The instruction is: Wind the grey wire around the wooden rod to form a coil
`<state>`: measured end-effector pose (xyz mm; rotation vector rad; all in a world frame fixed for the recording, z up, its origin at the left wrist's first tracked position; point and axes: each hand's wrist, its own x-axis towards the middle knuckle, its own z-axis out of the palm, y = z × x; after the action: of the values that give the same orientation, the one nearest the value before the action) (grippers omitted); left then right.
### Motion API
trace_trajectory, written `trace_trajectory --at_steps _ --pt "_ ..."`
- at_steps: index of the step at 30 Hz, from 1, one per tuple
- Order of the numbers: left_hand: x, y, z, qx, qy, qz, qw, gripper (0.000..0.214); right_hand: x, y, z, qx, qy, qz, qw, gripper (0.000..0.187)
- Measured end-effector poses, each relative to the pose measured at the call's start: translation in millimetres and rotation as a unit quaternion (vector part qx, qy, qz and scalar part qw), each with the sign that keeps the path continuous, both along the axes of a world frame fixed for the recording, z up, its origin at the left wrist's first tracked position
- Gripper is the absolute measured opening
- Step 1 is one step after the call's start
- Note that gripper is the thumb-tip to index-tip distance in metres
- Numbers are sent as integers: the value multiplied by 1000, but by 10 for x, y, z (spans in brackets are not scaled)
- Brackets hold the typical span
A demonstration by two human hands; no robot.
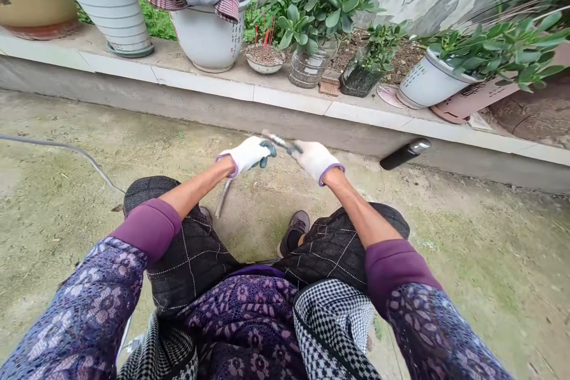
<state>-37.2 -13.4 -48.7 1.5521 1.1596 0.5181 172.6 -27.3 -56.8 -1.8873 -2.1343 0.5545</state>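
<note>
I sit with both arms stretched out over my knees, in white work gloves. My left hand (247,154) is closed round the dark green handle of a tool (268,152). My right hand (314,158) is closed on a thin grey metal piece (279,142) that runs from it toward the left hand. A metal rod (223,198) hangs or lies below the left hand, slanting down to the ground. The two hands are close together, almost touching.
A black cylinder with a silver cap (404,154) lies on the concrete ground by the tiled ledge (285,98). Potted plants stand along the ledge, among them a white pot (208,35) draped with a checked cloth. A grey hose (62,148) crosses the ground at left.
</note>
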Motion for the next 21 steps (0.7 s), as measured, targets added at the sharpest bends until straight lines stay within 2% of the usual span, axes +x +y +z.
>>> trace_trajectory --at_steps 2,4,5,7,9,12,14,17,19,21 --pt "-10 25 88 -27 -60 -2 998 20 60 94 86 39 113 -78 990 29" --pt "-26 33 134 -48 -98 -16 994 21 96 98 205 27 266 -129 955 34" --pt "-32 34 139 -50 -103 -24 993 20 98 64 269 10 336 -133 933 37" --pt "-45 43 130 -47 -91 -29 994 17 80 -62 391 -27 437 -90 895 43" --pt "-66 71 114 -33 -66 -31 997 15 44 -218 472 -100 473 2 875 47" --pt "-126 141 104 8 -17 -38 999 11 -11 -398 450 -252 389 145 874 44" --pt "-174 177 96 32 13 -42 999 10 -46 -438 327 -284 239 187 909 37" --pt "-206 175 57 36 40 -56 997 14 -69 -363 70 -205 13 160 966 21" --pt "-187 137 16 31 37 -61 997 14 -31 -239 -53 -148 -42 112 982 28" --pt "-151 93 -22 30 21 -43 998 12 55 -91 -83 -99 -63 65 991 22"
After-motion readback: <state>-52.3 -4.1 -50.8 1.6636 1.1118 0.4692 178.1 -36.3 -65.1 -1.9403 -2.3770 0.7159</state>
